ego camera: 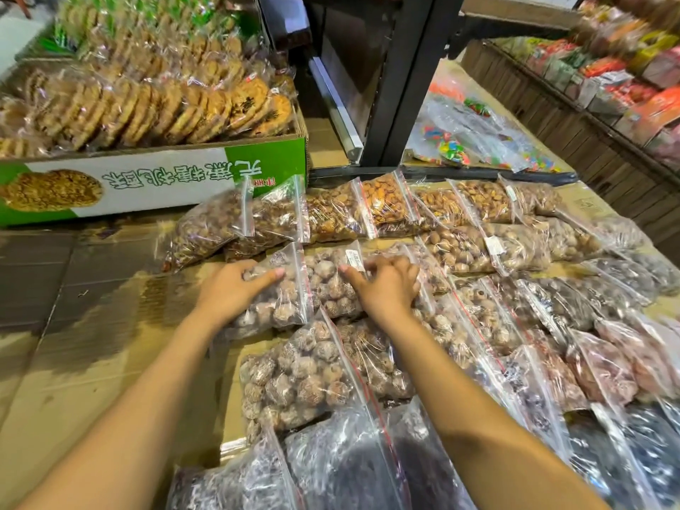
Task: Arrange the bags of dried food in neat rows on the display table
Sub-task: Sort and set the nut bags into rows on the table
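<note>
Arms reach forward over the near bags (305,380). Left hand (235,288) grips the mushroom bag (287,311), which lies crosswise, zip end rightward. Right hand (386,288) clutches the labelled bag (331,288) touching it. Nut bags (386,207) line the tabletop (73,362) behind.

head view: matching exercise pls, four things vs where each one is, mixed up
1 left hand
2 right hand
3 green and white box
4 bag of coloured sweets

A far left, full of wrapped biscuits
B on the white-labelled bag
C far side, right of the black post
D on its row's leftmost mushroom bag

Pairs: 1-D, 2-B, 3-A, 4-C
</note>
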